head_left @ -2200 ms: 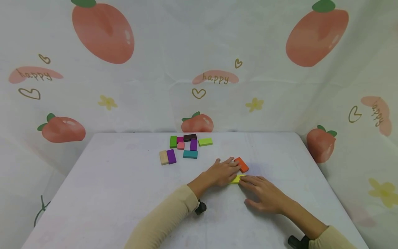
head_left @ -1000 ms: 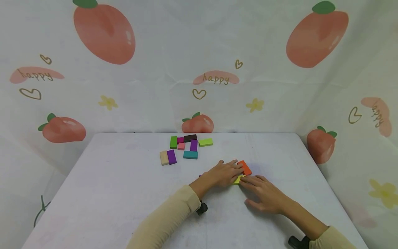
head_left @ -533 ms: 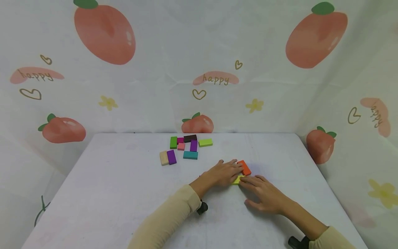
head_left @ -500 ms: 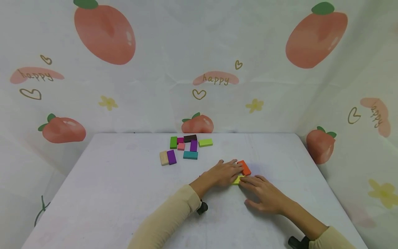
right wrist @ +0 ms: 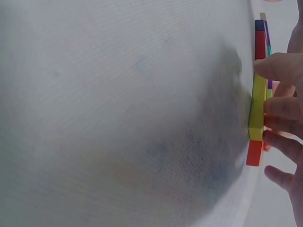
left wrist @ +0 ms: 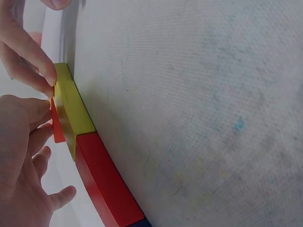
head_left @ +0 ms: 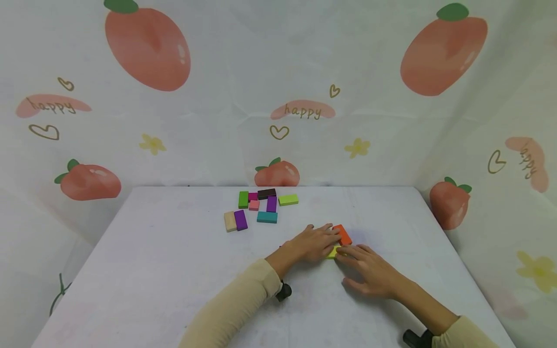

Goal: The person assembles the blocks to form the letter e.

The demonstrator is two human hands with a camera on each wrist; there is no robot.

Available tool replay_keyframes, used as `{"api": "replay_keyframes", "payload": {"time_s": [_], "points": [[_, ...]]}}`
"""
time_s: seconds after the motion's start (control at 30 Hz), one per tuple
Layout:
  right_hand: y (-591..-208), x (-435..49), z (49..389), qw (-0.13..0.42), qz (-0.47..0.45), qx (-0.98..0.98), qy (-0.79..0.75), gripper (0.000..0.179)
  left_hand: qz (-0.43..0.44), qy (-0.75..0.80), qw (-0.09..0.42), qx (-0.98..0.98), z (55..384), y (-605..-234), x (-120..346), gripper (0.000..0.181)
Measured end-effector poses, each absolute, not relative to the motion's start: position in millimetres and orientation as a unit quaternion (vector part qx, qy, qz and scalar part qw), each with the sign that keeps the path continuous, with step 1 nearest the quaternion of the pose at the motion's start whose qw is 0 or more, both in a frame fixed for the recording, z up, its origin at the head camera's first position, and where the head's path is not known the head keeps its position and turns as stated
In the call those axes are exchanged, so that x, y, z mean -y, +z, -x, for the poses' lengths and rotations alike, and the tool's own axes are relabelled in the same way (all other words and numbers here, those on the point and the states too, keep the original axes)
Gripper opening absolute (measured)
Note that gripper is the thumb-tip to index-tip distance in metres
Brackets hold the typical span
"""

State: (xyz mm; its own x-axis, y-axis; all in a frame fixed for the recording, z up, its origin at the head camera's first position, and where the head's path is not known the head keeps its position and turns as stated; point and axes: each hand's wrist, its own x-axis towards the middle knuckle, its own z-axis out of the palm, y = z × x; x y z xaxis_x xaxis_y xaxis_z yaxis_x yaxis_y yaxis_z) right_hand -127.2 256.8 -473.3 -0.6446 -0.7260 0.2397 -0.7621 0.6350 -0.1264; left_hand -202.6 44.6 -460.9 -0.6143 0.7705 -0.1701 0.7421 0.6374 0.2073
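Yellow block (head_left: 332, 253) and orange block (head_left: 344, 235) lie on the white table between the two hands. My left hand (head_left: 311, 244) reaches over from the left, fingertips spread against the orange block and the yellow one's left part. Fingers of my right hand (head_left: 370, 273) touch the yellow block's right end, thumb apart on the table side. In the left wrist view, a red block (left wrist: 111, 179) adjoins the yellow block, and a dark blue block (left wrist: 142, 223) follows it; the left hand and wrist mostly hide both from the head view.
Further back stand loose blocks: teal (head_left: 267, 217), purple (head_left: 271, 204), black (head_left: 267, 194), lime (head_left: 288, 200), green (head_left: 243, 199), pink (head_left: 254, 205) and magenta (head_left: 253, 196). A beige block (head_left: 230, 222) touches another purple block (head_left: 241, 220). A printed cloth (head_left: 209, 121) hangs behind the table.
Over the first second or so, the left hand and the orange and yellow blocks shifted slightly right. Since then both hands have stayed nearly still; the right hand has kept its place throughout.
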Motion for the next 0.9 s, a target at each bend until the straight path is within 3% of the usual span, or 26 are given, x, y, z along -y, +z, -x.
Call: {"api": "replay_keyframes", "payload": {"time_s": [0.4, 0.63, 0.9], "points": [[-472.4, -256.9, 125.2, 0.076, -0.406, 0.905, 0.104, 0.056, -0.398, 0.068, 0.099, -0.91, 212.5, -462.9, -39.9, 0.048], [-470.3, -256.0, 124.7, 0.05, -0.386, 0.916, 0.097, 0.057, -0.32, 0.085, 0.068, -0.941, 229.4, -456.4, -16.9, 0.05], [-471.1, -256.5, 124.3, 0.057, -0.389, 0.914, 0.099, 0.057, -0.214, 0.113, 0.043, -0.969, 246.0, -456.0, 15.5, 0.054]]}}
